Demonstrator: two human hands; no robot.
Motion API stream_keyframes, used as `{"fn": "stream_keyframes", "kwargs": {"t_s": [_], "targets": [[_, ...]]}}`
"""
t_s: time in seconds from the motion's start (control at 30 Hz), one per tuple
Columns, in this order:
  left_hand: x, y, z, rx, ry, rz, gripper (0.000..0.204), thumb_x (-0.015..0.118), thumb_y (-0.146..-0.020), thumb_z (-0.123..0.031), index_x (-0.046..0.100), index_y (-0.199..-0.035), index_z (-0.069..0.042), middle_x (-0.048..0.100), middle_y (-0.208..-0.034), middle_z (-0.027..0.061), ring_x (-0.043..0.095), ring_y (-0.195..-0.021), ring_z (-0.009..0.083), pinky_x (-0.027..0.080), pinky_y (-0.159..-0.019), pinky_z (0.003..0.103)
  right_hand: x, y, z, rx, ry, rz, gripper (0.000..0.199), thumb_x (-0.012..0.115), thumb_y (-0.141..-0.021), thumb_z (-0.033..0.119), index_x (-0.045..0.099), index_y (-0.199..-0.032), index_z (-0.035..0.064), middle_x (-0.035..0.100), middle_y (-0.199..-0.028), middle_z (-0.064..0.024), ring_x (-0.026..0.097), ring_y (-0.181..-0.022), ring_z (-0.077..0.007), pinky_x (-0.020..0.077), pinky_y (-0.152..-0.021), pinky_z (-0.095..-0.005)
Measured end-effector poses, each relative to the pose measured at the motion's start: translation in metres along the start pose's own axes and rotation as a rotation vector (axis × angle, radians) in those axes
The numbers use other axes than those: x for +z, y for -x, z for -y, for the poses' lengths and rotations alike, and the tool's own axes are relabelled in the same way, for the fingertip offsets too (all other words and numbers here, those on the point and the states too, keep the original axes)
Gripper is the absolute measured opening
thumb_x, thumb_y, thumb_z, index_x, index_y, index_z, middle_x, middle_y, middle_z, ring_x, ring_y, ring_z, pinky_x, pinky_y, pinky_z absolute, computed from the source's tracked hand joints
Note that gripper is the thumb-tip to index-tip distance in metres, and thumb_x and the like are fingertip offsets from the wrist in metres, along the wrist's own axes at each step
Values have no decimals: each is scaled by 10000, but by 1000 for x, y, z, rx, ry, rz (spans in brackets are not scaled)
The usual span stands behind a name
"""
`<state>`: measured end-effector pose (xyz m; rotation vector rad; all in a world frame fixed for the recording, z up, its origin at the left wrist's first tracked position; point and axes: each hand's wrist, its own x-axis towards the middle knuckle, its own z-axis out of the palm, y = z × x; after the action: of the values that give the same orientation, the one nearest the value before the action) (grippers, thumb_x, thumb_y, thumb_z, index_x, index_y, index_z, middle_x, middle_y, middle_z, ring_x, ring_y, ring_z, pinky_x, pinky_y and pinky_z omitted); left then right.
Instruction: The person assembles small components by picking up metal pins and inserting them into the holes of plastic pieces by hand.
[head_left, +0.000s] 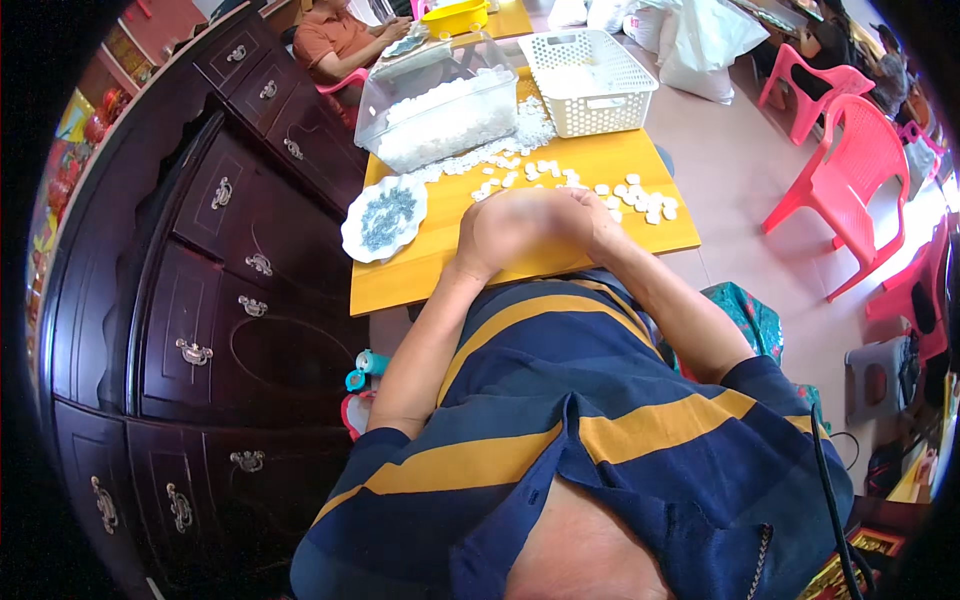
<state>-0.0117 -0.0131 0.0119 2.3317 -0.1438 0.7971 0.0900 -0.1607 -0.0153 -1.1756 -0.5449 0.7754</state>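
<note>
Close together over the front part of the yellow table (400,288), my left hand (486,236) and my right hand (585,222) meet in front of my body. A blur covers the space between them and most of the fingers, so what they hold, if anything, cannot be made out. Just beyond and to the right lie several small white pieces (633,192), some loose, some in a cluster. Left of my left hand sits a white scalloped dish (352,236) containing small grey-blue pieces (388,216).
At the table's far side stand a clear plastic bin (372,118) full of white pieces and a white perforated basket (600,118). Dark wooden drawers (250,250) run along my left. Pink chairs (855,190) and white sacks (700,70) are to the right. Another person (340,45) sits at far left.
</note>
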Motion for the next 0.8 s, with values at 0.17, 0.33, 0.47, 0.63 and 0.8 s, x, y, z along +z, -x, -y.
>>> {"fn": "stream_keyframes", "kwargs": {"t_s": [0.17,0.33,0.47,0.63,0.8], "targets": [[1,1,-3,-53,24,-26,330,799,-802,-119,700,-1105,-34,671,-774,46,571,-573,63,473,-541,252,1,-1,-2,-27,-3,-20,201,647,-968,258,649,-840,103,609,-718,26,545,-638,-53,456,-621,-201],[6,0,4,-109,65,-84,249,798,-819,-130,682,-1004,-9,659,-732,30,549,-557,52,467,-533,243,6,-1,-3,-74,-34,-186,184,650,-957,237,676,-858,83,643,-769,25,559,-647,-51,444,-604,-201],[10,3,13,-231,152,-27,167,763,-870,-149,671,-844,-13,639,-679,4,544,-550,47,448,-519,222,6,-3,-5,-115,-29,-177,194,650,-956,244,682,-871,73,660,-778,14,584,-670,-57,449,-607,-204],[13,6,19,-341,347,23,183,717,-908,-157,666,-781,-35,636,-675,-2,553,-557,50,439,-514,216,7,-7,-13,-173,34,-161,204,649,-957,249,691,-906,55,662,-777,6,581,-671,-57,452,-609,-207],[14,4,9,-450,551,20,175,669,-921,-135,659,-767,-53,631,-677,11,549,-555,58,445,-514,216,11,-6,-14,-206,14,-185,213,644,-960,254,692,-903,55,654,-770,13,577,-675,-59,452,-615,-212]]}}
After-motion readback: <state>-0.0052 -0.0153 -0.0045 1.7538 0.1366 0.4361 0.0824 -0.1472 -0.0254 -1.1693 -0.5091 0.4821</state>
